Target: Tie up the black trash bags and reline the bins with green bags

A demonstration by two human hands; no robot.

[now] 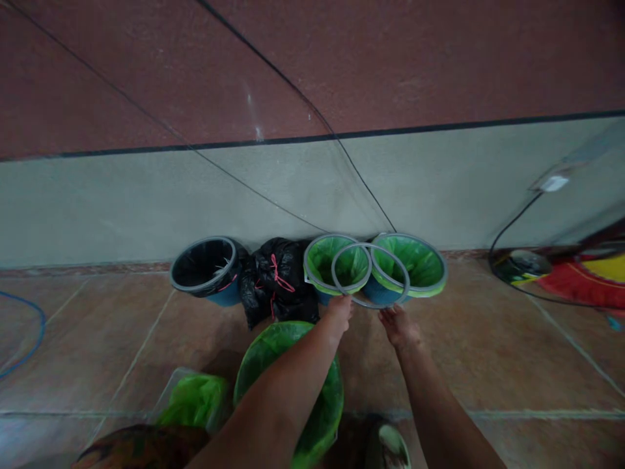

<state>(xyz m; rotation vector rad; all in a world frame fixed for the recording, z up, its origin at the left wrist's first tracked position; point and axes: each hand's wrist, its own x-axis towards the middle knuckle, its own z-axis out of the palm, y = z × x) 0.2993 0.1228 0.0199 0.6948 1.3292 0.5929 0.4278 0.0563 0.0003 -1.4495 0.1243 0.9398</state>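
Observation:
A thin grey bin rim ring (375, 305) is held out in front of me over two bins along the wall. My left hand (342, 311) is closed on its near left edge. At the near right edge, the fingers of my right hand (399, 326) are curled on the ring. Beyond it, a left bin (326, 260) and a right bin (424, 257) have bright green liners and grey rims. Below my left forearm stands a nearer bin with a green liner (258, 355) folded over its top; no grey ring shows on it.
Black tied bags (283, 280) with pink ties rest beside a black-lined bin (200, 260). A clear container (168, 391) holds green liners (198, 398). Cables hang along the wall (244, 182). A blue hose (41, 326) lies left, a red and yellow item (581, 280) right.

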